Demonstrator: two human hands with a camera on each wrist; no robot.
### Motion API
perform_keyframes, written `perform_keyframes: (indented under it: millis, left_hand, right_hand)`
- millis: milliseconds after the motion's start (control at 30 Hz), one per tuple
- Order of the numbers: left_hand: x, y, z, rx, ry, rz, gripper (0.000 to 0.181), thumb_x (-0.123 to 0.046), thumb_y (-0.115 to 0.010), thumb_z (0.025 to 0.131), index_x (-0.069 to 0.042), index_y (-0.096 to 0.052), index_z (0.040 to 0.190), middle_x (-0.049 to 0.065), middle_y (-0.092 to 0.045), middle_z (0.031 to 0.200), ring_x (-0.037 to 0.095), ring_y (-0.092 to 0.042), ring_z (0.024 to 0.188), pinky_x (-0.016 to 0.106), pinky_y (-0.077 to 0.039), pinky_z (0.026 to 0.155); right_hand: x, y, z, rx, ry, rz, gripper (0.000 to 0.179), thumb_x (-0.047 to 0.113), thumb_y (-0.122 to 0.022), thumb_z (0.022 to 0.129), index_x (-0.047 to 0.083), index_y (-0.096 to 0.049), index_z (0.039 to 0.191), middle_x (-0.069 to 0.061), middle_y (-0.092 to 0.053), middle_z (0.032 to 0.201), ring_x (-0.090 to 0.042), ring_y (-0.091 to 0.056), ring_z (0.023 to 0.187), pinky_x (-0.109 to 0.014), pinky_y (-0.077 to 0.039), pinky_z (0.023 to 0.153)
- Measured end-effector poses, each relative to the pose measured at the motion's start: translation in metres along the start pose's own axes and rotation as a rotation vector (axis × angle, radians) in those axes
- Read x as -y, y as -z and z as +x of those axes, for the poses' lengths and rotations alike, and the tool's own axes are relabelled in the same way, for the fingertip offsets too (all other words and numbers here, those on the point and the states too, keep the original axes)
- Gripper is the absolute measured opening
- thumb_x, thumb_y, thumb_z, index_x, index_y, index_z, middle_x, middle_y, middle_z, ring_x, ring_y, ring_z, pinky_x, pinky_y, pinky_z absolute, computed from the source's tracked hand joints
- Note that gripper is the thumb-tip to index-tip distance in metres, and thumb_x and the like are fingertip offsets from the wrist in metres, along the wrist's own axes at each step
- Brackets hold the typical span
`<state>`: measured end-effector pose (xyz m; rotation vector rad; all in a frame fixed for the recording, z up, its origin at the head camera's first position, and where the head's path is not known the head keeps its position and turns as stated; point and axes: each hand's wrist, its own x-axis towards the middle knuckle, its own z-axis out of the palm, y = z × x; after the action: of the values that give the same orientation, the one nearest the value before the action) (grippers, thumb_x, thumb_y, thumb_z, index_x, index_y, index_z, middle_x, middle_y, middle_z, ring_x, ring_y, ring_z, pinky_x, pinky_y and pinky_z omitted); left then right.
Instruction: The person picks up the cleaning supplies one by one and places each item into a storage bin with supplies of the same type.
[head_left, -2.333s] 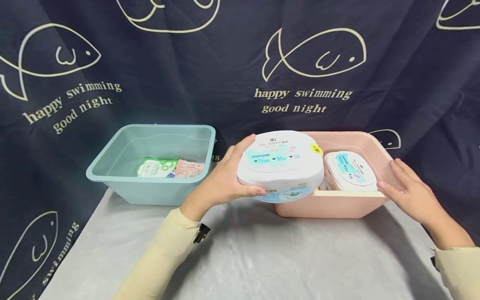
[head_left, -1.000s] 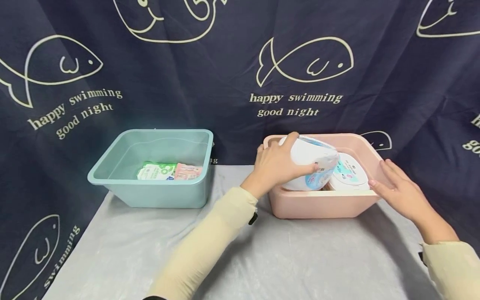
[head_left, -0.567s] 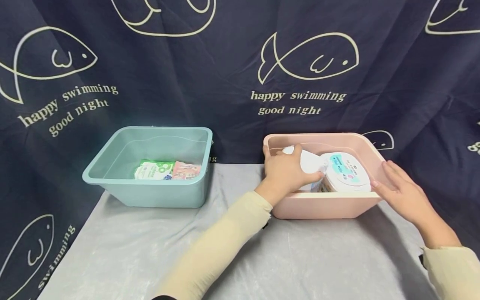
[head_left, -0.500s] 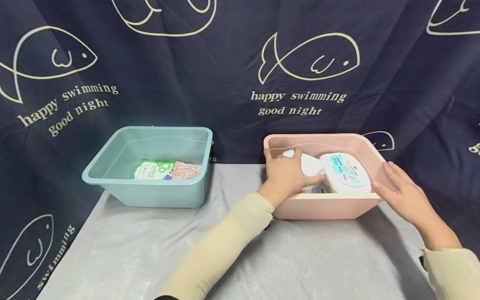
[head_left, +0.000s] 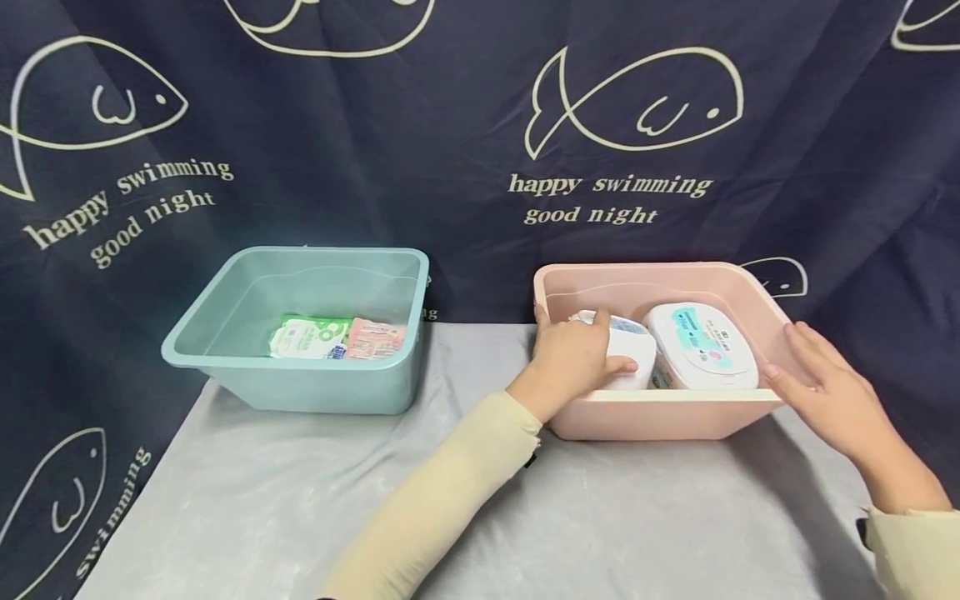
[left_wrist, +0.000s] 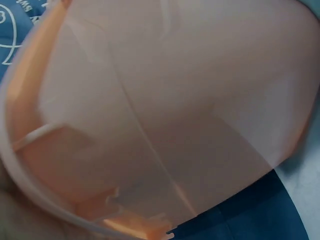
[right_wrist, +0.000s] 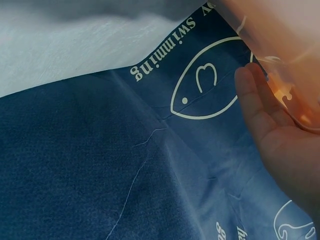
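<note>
In the head view my left hand (head_left: pixel 567 358) reaches into the left side of the pink bin (head_left: pixel 663 417). It holds a white lidded tub (head_left: pixel 628 346), its thumb lying across the tub and its other fingers partly hidden. A second white tub (head_left: pixel 701 346), with a blue-printed lid, sits in the bin just to the right. My right hand (head_left: pixel 843 396) rests with straight fingers against the outside of the bin's right wall, thumb near the front corner. The right wrist view shows those fingers (right_wrist: pixel 255 107) flat along the wall.
A blue-green bin (head_left: pixel 300 387) stands to the left on the grey cloth-covered table (head_left: pixel 600 517). Inside it lie a green-and-white packet (head_left: pixel 311 337) and a pink packet (head_left: pixel 375 339). A dark blue curtain (head_left: pixel 465 167) with fish drawings hangs close behind both bins.
My left hand has carried the white tub from in front of the pink bin down into its left side and turned it there. My right hand has stayed at the bin's right edge.
</note>
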<state>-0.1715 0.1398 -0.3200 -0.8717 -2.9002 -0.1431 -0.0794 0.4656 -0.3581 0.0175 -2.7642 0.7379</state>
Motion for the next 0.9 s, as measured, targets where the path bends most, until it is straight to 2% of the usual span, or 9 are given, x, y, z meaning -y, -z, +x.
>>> perform_keyframes:
  millis: [67, 133, 267, 333, 400, 567, 700, 833, 900]
  left_hand:
    - [-0.004, 0.001, -0.004, 0.022, -0.051, -0.028, 0.084, -0.077, -0.045, 0.092, -0.014, -0.051, 0.148, -0.006, -0.074, 0.099, 0.019, -0.071, 0.090, 0.065, -0.018, 0.112]
    - [-0.007, 0.002, -0.007, 0.054, -0.094, -0.062, 0.082, -0.075, -0.038, 0.096, -0.013, -0.051, 0.148, -0.005, -0.074, 0.102, 0.021, -0.071, 0.092, 0.065, -0.015, 0.112]
    - [-0.012, 0.002, -0.008, 0.148, -0.156, -0.117, 0.083, -0.076, -0.028, 0.097, -0.016, -0.052, 0.148, -0.003, -0.073, 0.111, 0.017, -0.065, 0.113, 0.064, -0.009, 0.115]
    - [-0.013, 0.001, -0.007, 0.183, -0.181, -0.144, 0.082, -0.078, -0.027, 0.096, -0.019, -0.051, 0.149, -0.004, -0.071, 0.119, 0.013, -0.058, 0.123, 0.062, -0.008, 0.116]
    - [-0.013, 0.000, -0.006, 0.203, -0.213, -0.175, 0.080, -0.078, -0.028, 0.096, -0.024, -0.050, 0.150, -0.005, -0.069, 0.123, 0.011, -0.055, 0.127, 0.060, -0.008, 0.117]
    - [-0.012, -0.006, -0.004, 0.176, -0.274, -0.236, 0.073, -0.078, -0.033, 0.095, -0.032, -0.051, 0.149, -0.010, -0.069, 0.123, 0.005, -0.058, 0.119, 0.052, -0.012, 0.117]
    - [-0.009, -0.010, 0.000, 0.177, -0.348, -0.249, 0.068, -0.077, -0.038, 0.094, -0.035, -0.054, 0.145, -0.017, -0.069, 0.110, 0.001, -0.060, 0.109, 0.043, -0.018, 0.117]
    - [-0.007, -0.016, 0.004, 0.160, -0.440, -0.227, 0.063, -0.076, -0.044, 0.093, -0.036, -0.060, 0.139, -0.025, -0.063, 0.093, -0.005, -0.058, 0.095, 0.038, -0.022, 0.116]
    - [-0.004, -0.020, 0.003, 0.129, -0.461, -0.229, 0.061, -0.076, -0.045, 0.094, -0.035, -0.062, 0.136, -0.025, -0.062, 0.095, -0.006, -0.058, 0.096, 0.036, -0.022, 0.116]
  right_hand:
    - [-0.002, 0.003, -0.002, 0.000, -0.007, -0.008, 0.070, 0.026, -0.056, 0.102, 0.001, -0.024, 0.159, -0.022, -0.014, 0.165, -0.046, -0.011, 0.149, -0.052, -0.004, 0.120]
    - [-0.004, 0.005, -0.005, 0.000, -0.021, -0.013, 0.070, 0.027, -0.055, 0.102, 0.002, -0.023, 0.159, -0.021, -0.013, 0.166, -0.047, -0.011, 0.149, -0.051, -0.003, 0.120]
    - [-0.008, 0.006, -0.008, 0.005, -0.036, -0.012, 0.071, 0.027, -0.055, 0.102, 0.003, -0.022, 0.159, -0.020, -0.012, 0.166, -0.049, -0.011, 0.148, -0.060, -0.004, 0.118]
    - [-0.011, 0.006, -0.010, 0.001, -0.039, -0.012, 0.070, 0.027, -0.056, 0.102, 0.003, -0.022, 0.159, -0.021, -0.012, 0.166, -0.050, -0.011, 0.148, -0.060, -0.005, 0.118]
    - [-0.014, 0.006, -0.012, -0.003, -0.041, -0.010, 0.070, 0.027, -0.056, 0.102, 0.003, -0.022, 0.159, -0.021, -0.013, 0.166, -0.050, -0.011, 0.148, -0.063, -0.005, 0.117]
    - [-0.020, 0.007, -0.012, 0.001, -0.041, 0.006, 0.069, 0.026, -0.055, 0.103, 0.005, -0.022, 0.160, -0.020, -0.012, 0.166, -0.050, -0.010, 0.148, -0.058, -0.002, 0.118]
    - [-0.025, 0.008, -0.009, -0.003, -0.033, 0.017, 0.068, 0.026, -0.055, 0.103, 0.005, -0.023, 0.160, -0.017, -0.012, 0.167, -0.042, -0.007, 0.151, -0.043, 0.000, 0.120]
    - [-0.026, 0.007, -0.007, -0.021, -0.047, 0.017, 0.066, 0.026, -0.054, 0.103, 0.000, -0.026, 0.158, -0.021, -0.012, 0.165, -0.044, -0.008, 0.150, -0.049, -0.002, 0.120]
    - [-0.021, 0.003, -0.009, -0.037, -0.058, 0.005, 0.063, 0.024, -0.052, 0.103, -0.004, -0.029, 0.155, -0.027, -0.014, 0.163, -0.051, -0.012, 0.147, -0.058, -0.005, 0.119]
